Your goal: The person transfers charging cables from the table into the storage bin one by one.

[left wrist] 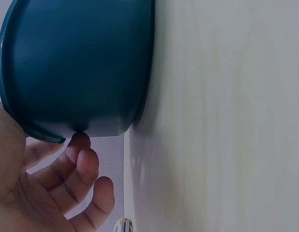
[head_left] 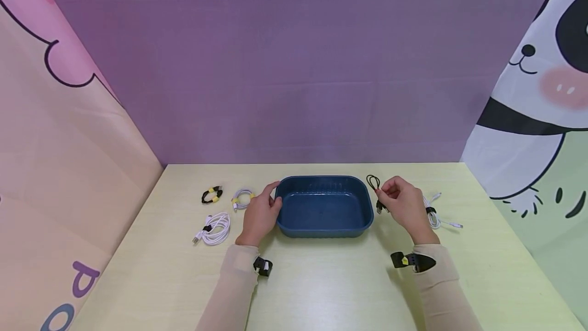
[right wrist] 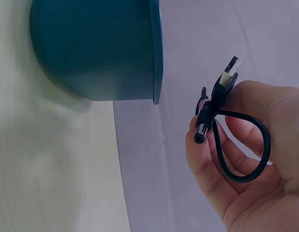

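A dark blue rectangular plastic basin (head_left: 323,233) stands on the table. My left hand (head_left: 260,220) holds the basin's left end, thumb at the rim and fingertips against the outer wall in the left wrist view. To the right of the basin, my right hand (head_left: 407,208) pinches a short black USB cable (right wrist: 218,92) between thumb and fingers. This cable is bundled into a loop, with a metal USB plug and a round barrel plug showing in the right wrist view. It hangs above the table, apart from the basin. Nothing lies inside the basin.
Left of the basin lie a black cable with yellow ties (head_left: 212,195), a pale coiled cable with yellow ties (head_left: 242,199) and a larger white coiled cable (head_left: 216,229). Beyond my right hand lies a white cable with a black tie (head_left: 433,214). A purple cloth (head_left: 303,75) hangs behind.
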`<state>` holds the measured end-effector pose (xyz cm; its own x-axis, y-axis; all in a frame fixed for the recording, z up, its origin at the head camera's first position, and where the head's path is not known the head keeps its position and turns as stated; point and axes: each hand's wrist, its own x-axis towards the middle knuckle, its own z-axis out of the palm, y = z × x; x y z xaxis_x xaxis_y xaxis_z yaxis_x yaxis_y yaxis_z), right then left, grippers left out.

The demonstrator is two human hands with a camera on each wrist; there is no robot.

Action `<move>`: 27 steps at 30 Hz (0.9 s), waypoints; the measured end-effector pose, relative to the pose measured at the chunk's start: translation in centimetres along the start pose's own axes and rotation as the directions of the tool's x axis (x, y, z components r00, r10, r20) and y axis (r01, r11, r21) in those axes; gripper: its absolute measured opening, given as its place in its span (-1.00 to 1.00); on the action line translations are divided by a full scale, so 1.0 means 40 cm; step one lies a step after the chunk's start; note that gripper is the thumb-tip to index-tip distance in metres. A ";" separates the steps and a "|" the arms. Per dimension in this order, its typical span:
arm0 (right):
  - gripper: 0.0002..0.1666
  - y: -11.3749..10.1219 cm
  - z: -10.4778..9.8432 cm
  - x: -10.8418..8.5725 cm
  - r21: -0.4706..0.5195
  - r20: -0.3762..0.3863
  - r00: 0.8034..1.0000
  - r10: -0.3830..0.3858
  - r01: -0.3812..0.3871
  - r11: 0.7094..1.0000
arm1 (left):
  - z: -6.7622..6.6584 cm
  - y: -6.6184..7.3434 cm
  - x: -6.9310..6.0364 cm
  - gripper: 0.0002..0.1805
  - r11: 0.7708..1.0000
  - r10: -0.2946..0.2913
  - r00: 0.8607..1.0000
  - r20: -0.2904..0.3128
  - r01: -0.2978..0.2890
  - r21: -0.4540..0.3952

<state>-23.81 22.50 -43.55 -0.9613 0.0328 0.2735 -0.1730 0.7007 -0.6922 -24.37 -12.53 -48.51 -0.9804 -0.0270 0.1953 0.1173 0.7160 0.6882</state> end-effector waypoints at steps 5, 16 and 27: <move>-0.84 -0.002 0.003 0.001 -0.003 0.004 1.000 0.003 -0.003 1.000 | 0.002 -0.002 0.000 -0.49 1.000 0.000 1.000 -0.001 0.000 0.002; -0.83 -0.011 0.005 -0.004 -0.025 0.017 1.000 0.003 -0.003 1.000 | 0.002 0.001 0.001 -0.49 1.000 0.000 1.000 -0.003 0.000 0.001; -0.85 -0.010 0.015 -0.001 -0.024 -0.002 1.000 -0.020 0.020 1.000 | 0.001 0.000 0.001 -0.49 1.000 0.002 1.000 -0.008 -0.002 0.012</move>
<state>-23.84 21.77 -43.69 -0.9573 0.0202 0.2883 -0.1867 0.7182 -0.6703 -24.43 -12.49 -48.53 -0.9789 -0.0311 0.2018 0.1172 0.7240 0.6798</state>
